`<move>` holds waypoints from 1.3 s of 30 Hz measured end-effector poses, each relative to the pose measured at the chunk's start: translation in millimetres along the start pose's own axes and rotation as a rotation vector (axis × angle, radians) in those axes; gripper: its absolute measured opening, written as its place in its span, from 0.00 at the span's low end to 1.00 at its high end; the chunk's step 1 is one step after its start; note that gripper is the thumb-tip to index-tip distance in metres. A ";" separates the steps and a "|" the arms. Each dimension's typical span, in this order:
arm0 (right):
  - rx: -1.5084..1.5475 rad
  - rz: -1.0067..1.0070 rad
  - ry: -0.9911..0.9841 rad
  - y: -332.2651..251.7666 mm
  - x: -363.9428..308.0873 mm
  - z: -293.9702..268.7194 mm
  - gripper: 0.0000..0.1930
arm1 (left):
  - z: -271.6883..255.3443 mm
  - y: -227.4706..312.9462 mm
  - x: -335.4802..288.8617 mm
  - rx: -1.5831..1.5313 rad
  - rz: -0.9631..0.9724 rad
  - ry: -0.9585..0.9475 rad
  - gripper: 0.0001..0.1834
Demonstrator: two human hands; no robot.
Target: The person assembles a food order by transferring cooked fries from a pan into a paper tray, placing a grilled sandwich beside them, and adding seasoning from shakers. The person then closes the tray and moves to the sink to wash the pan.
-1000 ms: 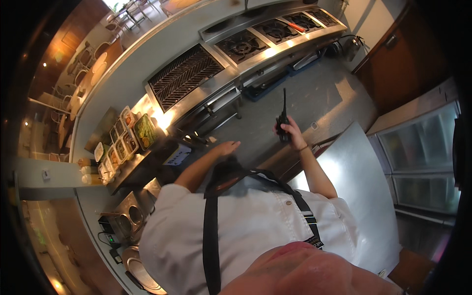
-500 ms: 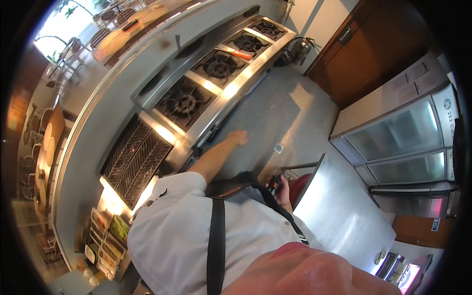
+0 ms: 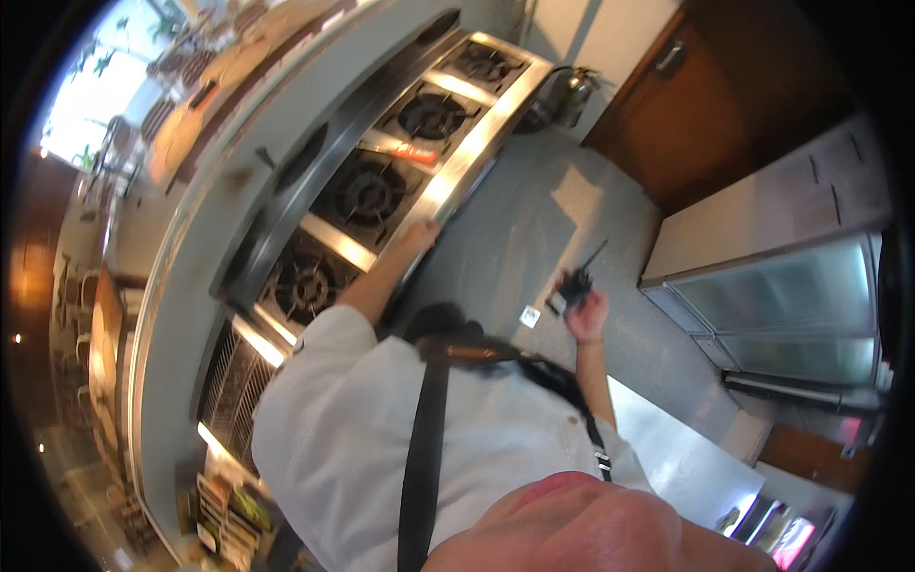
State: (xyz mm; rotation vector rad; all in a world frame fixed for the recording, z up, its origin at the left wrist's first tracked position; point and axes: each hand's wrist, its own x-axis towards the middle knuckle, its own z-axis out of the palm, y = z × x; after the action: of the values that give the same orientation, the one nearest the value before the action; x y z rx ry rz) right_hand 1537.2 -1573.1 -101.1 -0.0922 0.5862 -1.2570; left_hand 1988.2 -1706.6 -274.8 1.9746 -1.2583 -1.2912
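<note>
Radio drop: the black radio (image 3: pixel 575 287) is in the air over the floor (image 3: pixel 534 214), so a slackened grip could let it fall there; having one hand alone on it would be the likely cause.
Aerial snag: its thin aerial sticks out past the fingers and could catch on the glass-fronted fridge (image 3: pixel 786 315) if the arm swung wide; at present the two are well apart.
Burn risk: the left forearm lies along the front edge of the stove (image 3: pixel 467 153), near the burners; metal that is hot could burn the skin. No flame can be made out, and the heat cannot be told.
Red-handled tool: this tool (image 3: pixel 415 153) lies between two burners, its handle toward the stove's front edge; a careless sweep of the left arm might knock it off.
Left hand: this hand (image 3: pixel 417 234) is at the stove's front edge, fingers blurred; whether it grips, rests on or only passes over that edge cannot be told. Nothing is seen in it.
Right hand: this hand (image 3: pixel 588 312) is closed around the radio's body, opened only as far as its thickness, aerial pointing away from the wearer.
Radio's place: between the stove's front edge and the fridge, beyond the far corner of the steel surface (image 3: pixel 667 453).
</note>
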 end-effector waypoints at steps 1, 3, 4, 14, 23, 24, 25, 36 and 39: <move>-0.010 0.054 -0.143 -10.8 29.5 18.5 0.30 | -18.4 -1.2 19.0 -0.092 -0.035 -0.005 0.16; -0.032 0.153 -0.225 -33.8 91.6 55.9 0.29 | -46.4 3.9 53.6 -0.230 -0.141 0.092 0.14; -0.038 0.198 -0.256 -46.4 124.0 72.9 0.28 | -61.9 9.0 71.7 -0.226 -0.132 0.129 0.14; -0.537 0.182 -0.085 -120.6 418.3 190.5 0.20 | -106.4 119.1 170.0 0.169 -0.403 0.452 0.53; -1.181 -0.448 -0.381 -223.3 751.6 367.9 0.21 | -84.5 125.2 202.5 0.169 -0.589 0.669 0.40; -1.256 -0.553 -0.356 -232.9 804.4 399.0 0.23 | -78.5 125.9 203.2 0.156 -0.619 0.756 0.41; -1.245 -0.702 -0.489 -244.6 855.3 429.3 0.25 | -72.7 127.2 202.1 0.157 -0.624 0.812 0.41; -1.780 -1.179 -0.242 -277.6 1296.1 624.3 0.42 | 42.0 222.6 218.6 -0.568 -0.566 1.629 0.35; -1.780 -0.974 -0.330 -267.8 1333.6 617.6 0.43 | 68.8 257.9 232.9 -0.707 -0.600 1.665 0.34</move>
State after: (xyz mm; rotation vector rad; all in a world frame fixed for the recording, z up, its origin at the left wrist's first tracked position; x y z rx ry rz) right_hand 1836.3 -3030.2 37.9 -2.2206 1.2688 -1.1518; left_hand 1846.2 -2026.0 -216.8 1.8838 0.5332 0.0977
